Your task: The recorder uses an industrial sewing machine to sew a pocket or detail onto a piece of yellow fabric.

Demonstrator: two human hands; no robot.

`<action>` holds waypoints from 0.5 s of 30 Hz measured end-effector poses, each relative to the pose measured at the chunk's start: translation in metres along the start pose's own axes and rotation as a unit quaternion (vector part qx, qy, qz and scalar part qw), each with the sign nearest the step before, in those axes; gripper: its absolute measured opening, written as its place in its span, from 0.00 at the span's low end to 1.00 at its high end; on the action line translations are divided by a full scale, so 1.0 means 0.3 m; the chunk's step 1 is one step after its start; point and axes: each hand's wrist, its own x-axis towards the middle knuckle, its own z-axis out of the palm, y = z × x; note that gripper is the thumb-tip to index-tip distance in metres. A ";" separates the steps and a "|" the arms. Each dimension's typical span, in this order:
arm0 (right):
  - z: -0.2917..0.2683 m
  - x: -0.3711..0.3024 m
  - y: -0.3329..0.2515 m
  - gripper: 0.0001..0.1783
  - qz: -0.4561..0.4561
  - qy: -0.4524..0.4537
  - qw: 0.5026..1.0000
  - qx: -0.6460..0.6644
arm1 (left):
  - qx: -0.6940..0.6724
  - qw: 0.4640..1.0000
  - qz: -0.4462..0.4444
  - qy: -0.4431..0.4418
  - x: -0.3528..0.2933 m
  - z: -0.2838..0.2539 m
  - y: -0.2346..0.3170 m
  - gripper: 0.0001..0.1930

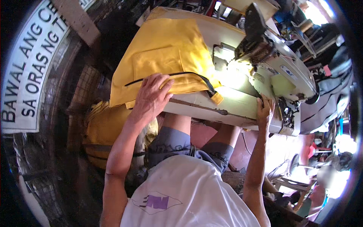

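A yellow fabric panel (166,36) with a stitched pocket piece (157,62) lies spread on the left of the sewing table (196,108). Along its near part runs a black strip (189,73), perhaps a zipper, which ends at a small yellow tab (217,98) by the table's front edge. My left hand (152,92) rests on the panel over this strip, fingers loosely spread. To the right, my right hand (266,109) lies at the front of the table below the sewing machine (291,70), fingers extended and touching the surface. A bright lamp glare hides the needle area.
The dark machine head (255,34) rises at the back right. Yellow fabric (100,132) hangs in a heap left of my knees. A large lettered sign (32,68) stands at far left. Grey and black cloth (327,100) lies beyond the machine's right end.
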 end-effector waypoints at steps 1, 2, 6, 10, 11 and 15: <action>-0.001 -0.003 0.002 0.16 -0.005 0.011 1.000 0.006 | 0.005 1.000 -0.001 -0.023 0.016 0.024 -0.016 0.15; -0.001 -0.004 0.005 0.16 0.003 0.027 1.000 0.003 | 0.015 0.997 -0.018 -0.073 0.032 0.042 -0.033 0.15; 0.001 -0.011 0.013 0.15 0.030 0.031 0.999 0.020 | -0.010 1.000 -0.027 -0.002 0.100 0.044 -0.093 0.11; -0.007 -0.007 0.004 0.15 0.020 0.046 0.998 0.027 | -0.028 0.997 -0.060 0.050 0.181 -0.018 -0.125 0.10; -0.011 -0.006 0.000 0.15 0.017 0.041 0.998 0.036 | -0.049 0.995 -0.058 0.062 0.197 -0.032 -0.127 0.10; -0.021 -0.003 -0.011 0.14 0.019 0.050 0.998 0.037 | -0.056 0.995 -0.070 0.035 0.215 -0.065 -0.110 0.09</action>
